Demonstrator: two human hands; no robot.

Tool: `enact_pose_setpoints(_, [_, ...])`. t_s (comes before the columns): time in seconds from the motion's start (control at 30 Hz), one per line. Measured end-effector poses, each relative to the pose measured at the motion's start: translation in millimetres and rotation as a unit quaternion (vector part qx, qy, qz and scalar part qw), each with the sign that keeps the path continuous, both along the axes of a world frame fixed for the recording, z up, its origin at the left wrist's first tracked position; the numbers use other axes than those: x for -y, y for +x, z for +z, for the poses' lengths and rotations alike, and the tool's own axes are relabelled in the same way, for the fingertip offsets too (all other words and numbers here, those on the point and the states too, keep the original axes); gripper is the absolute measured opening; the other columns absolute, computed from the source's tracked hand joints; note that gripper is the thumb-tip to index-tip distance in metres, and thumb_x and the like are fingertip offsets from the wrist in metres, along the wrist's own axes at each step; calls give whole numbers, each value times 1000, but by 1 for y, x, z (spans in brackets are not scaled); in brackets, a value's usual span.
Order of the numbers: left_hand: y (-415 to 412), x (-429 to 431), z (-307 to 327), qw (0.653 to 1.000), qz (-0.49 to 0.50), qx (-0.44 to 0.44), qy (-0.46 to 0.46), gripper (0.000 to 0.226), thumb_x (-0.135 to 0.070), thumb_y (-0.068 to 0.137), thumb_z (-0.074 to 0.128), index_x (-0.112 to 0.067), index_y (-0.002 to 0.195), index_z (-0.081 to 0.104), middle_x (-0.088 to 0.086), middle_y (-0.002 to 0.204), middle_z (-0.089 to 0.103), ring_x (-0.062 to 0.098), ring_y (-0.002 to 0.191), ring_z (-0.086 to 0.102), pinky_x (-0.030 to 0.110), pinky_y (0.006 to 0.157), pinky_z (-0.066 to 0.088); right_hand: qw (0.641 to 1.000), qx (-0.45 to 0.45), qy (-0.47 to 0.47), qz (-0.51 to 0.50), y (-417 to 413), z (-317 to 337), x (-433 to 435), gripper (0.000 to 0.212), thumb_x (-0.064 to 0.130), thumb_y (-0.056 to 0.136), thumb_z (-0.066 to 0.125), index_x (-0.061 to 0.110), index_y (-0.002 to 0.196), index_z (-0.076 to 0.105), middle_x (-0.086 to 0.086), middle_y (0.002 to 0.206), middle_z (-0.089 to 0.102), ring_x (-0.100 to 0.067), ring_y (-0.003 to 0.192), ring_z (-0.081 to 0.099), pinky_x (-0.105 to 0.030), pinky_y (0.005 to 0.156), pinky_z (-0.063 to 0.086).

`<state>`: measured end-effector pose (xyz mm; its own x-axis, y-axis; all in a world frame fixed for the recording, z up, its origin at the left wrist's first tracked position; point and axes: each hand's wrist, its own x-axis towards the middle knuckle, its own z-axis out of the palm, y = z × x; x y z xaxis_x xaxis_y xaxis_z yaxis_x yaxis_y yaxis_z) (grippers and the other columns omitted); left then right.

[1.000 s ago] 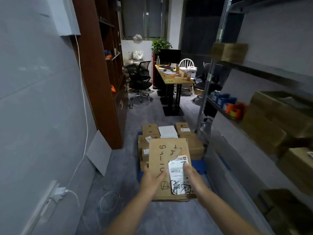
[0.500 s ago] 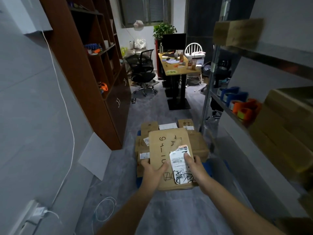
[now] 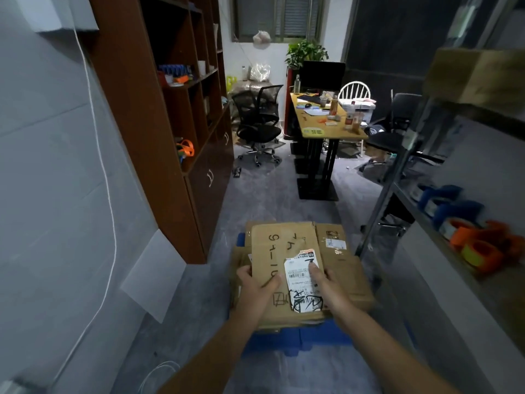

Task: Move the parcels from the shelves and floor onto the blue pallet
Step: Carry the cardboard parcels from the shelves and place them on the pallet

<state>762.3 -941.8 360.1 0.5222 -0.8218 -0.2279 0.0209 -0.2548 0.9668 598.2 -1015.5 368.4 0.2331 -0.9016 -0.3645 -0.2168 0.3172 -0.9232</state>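
Observation:
I carry a flat cardboard parcel (image 3: pixel 279 251) with black handwriting and a torn white shipping label. My left hand (image 3: pixel 257 282) grips its near left edge, thumb on top. My right hand (image 3: pixel 326 282) grips its near right part, thumb pressing the label. The parcel hangs above the blue pallet (image 3: pixel 306 338) on the floor, over several cardboard parcels (image 3: pixel 352 277) stacked there. More brown parcels sit blurred on the metal shelving, one at the upper right (image 3: pixel 477 75).
A metal shelf rack (image 3: pixel 397 177) lines the right side, holding blue and orange tape rolls (image 3: pixel 480 240). A brown bookcase (image 3: pixel 159 132) and grey wall stand left, with a white cable. Beyond the pallet are a desk (image 3: pixel 326 129) and office chairs.
I have walked toward the pallet with the parcel in both hands. The pallet and its stack are now right under the parcel. Grip is unchanged.

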Motion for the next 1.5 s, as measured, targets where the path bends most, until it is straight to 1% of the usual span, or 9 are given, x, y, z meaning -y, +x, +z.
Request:
enact_pose_setpoints(0.1, [46, 42, 2, 1000, 6, -8, -4, 67, -27, 81, 78, -19, 124, 27, 0, 116, 60, 12, 93, 67, 23, 66, 54, 1000, -1, 10, 22, 44, 1, 43, 42, 58, 91, 53, 28, 120, 54, -1, 111, 70, -22, 99, 68, -46, 91, 54])
enact_pose_setpoints(0.27, [103, 102, 5, 1000, 15, 13, -2, 67, -27, 78, 80, -19, 121, 30, -5, 110, 57, 3, 90, 60, 13, 60, 46, 1000, 4, -3, 1, 95, 5, 95, 29, 59, 90, 53, 34, 106, 55, 5, 100, 71, -12, 83, 72, -26, 61, 56])
enact_pose_setpoints(0.4, [120, 135, 0, 1000, 4, 20, 15, 65, -31, 80, 79, -22, 119, 29, -14, 102, 55, -1, 81, 58, 6, 47, 44, 1000, 5, 0, -1, 113, 3, 129, 26, 55, 92, 53, 33, 105, 56, 4, 102, 71, -13, 85, 72, -25, 60, 54])
enact_pose_setpoints(0.57, [135, 188, -3, 1000, 2, 6, 15, 62, -28, 81, 79, -17, 119, 30, -9, 106, 54, 1, 88, 58, 14, 59, 46, 1000, 1, 5, 7, 130, -1, 183, 24, 54, 94, 51, 32, 101, 55, 5, 100, 70, -12, 84, 70, -24, 59, 53])
enact_pose_setpoints(0.67, [141, 232, 9, 1000, -12, 15, 4, 47, -25, 83, 78, -22, 105, 37, -14, 100, 53, -5, 82, 57, 10, 53, 46, 1000, 3, 1, 7, 136, 5, 232, 27, 53, 94, 51, 29, 105, 57, 2, 98, 70, -17, 86, 69, -35, 71, 57])
enact_pose_setpoints(0.83, [153, 333, 41, 999, -17, -2, -33, 46, -20, 83, 77, -22, 102, 36, -13, 98, 52, -3, 77, 59, 9, 49, 49, 999, 34, -34, -2, 148, 27, 333, 33, 49, 96, 51, 20, 111, 57, 4, 92, 70, -3, 62, 70, -16, 46, 49])
enact_pose_setpoints(1.1, [176, 426, 18, 1000, 17, -19, -9, 53, -24, 81, 79, -19, 107, 33, -11, 98, 52, -1, 81, 58, 8, 50, 48, 999, 48, 6, 23, 178, 10, 431, 41, 45, 98, 50, 16, 126, 54, -9, 110, 70, -23, 92, 71, -38, 77, 59])
enact_pose_setpoints(1.3, [228, 479, -17, 999, 18, 7, 42, 59, -27, 81, 79, -18, 112, 30, -18, 94, 47, -8, 77, 48, 0, 46, 40, 999, 31, 27, 4, 227, -27, 482, 33, 45, 96, 54, 18, 115, 58, 4, 90, 71, -7, 68, 71, -21, 50, 53])
enact_pose_setpoints(1.5, [298, 551, -66, 996, -48, 32, 68, 53, -28, 82, 78, -19, 120, 43, -16, 102, 60, 2, 91, 59, 3, 63, 43, 996, 43, 67, -36, 290, -72, 536, 26, 46, 95, 55, 23, 105, 61, 1, 92, 74, -12, 73, 74, -25, 52, 55])
